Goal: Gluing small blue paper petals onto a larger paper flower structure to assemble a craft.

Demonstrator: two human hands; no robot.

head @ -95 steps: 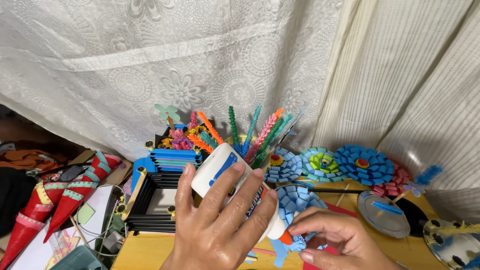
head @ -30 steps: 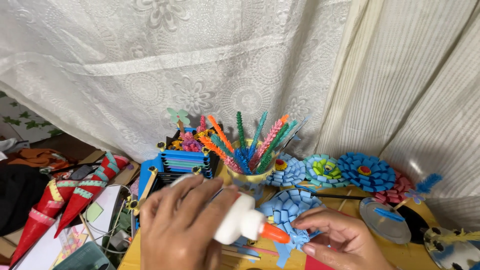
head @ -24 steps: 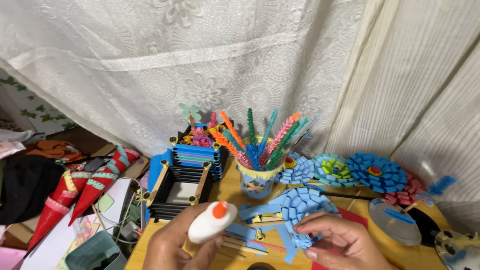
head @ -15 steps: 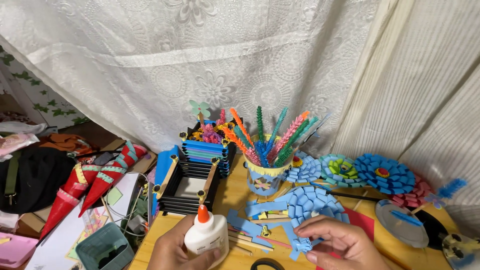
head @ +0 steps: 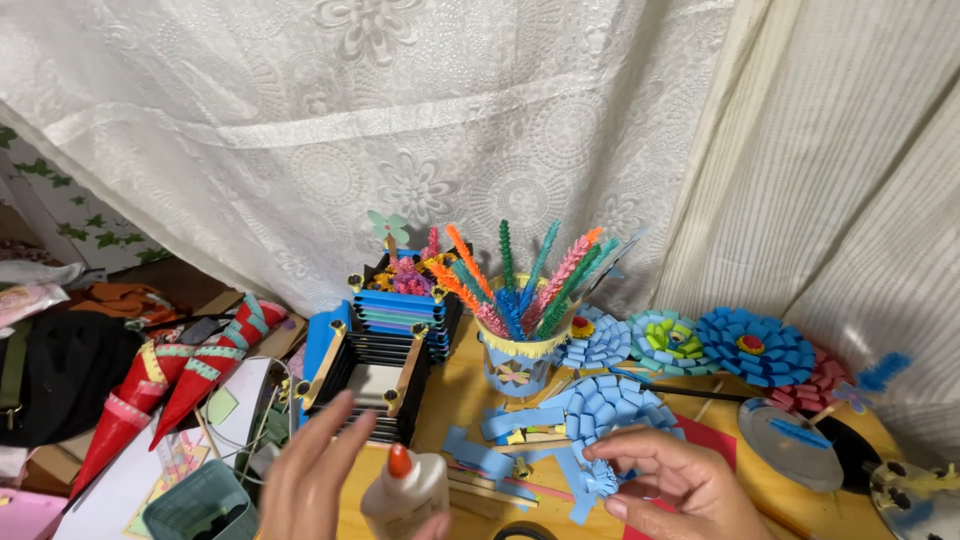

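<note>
The fingers (head: pixel 335 440) of the left hand (head: pixel 310 490) are spreading wide and pointing up, low in the frame and left of the middle. They are not gripping anything. Just to their right the white glue bottle (head: pixel 405 495) is standing straight up with its orange cap (head: pixel 399 461) on top, likely so the glue is not running out. The bottom of the bottle is cut off by the lower edge, so I cannot tell if the palm is touching it there.

The right hand (head: pixel 675 480) is sitting low in the frame, right of the middle. Its fingers are curling narrow and pinching the edge of the blue paper flower (head: pixel 600 415), which is lying flat on the yellow table (head: pixel 465 385). The pinch looks like it is keeping the loose paper strips from slipping.

Behind the flower, in the middle of the frame, a decorated paper cup (head: pixel 515 365) is holding up many twisted paper sticks (head: pixel 520 275), so they are standing like flowers in a vase. Left of the cup a stick-built box (head: pixel 375 365) is sitting open. More finished paper flowers (head: pixel 750 345) are lying in a row at the right. Two red paper cones (head: pixel 170 385) are leaning at the left. A white lace curtain (head: pixel 400 130) is hanging across the top
</note>
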